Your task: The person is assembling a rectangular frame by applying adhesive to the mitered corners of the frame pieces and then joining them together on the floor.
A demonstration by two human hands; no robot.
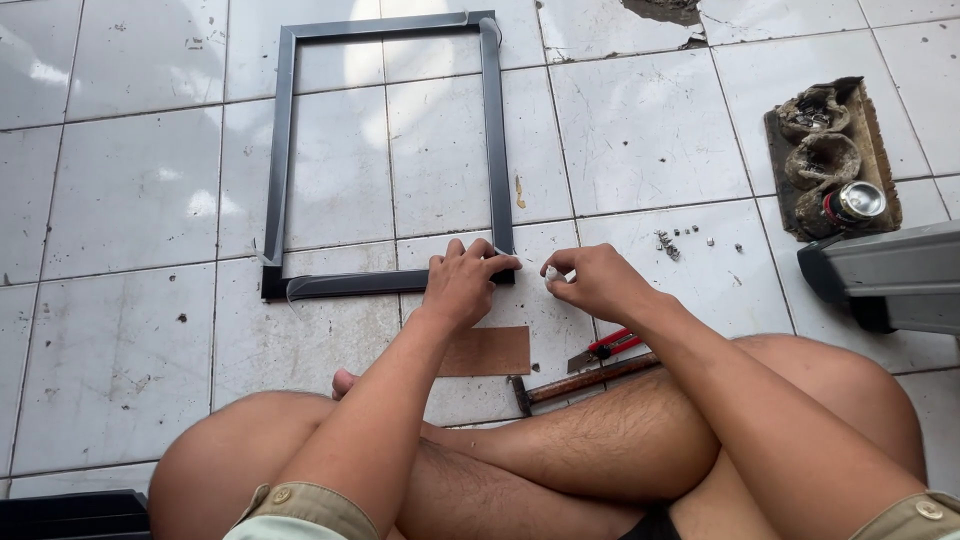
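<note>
A dark grey rectangular frame (493, 130) lies flat on the white floor tiles in front of me. My left hand (462, 283) presses down on its near right corner, fingers curled over the bar. Just to the right, my right hand (598, 281) pinches a small white object (552, 272) close to that same corner. I sit cross-legged, with both forearms reaching over my knees.
A brown rectangular piece (487, 351), a hammer (575, 384) and red-handled pliers (607, 347) lie by my legs. Several small screws (680, 239) are scattered to the right. A brown tray (830, 150) holds crumpled gloves and a can. A grey metal bar (885, 275) juts in at the right.
</note>
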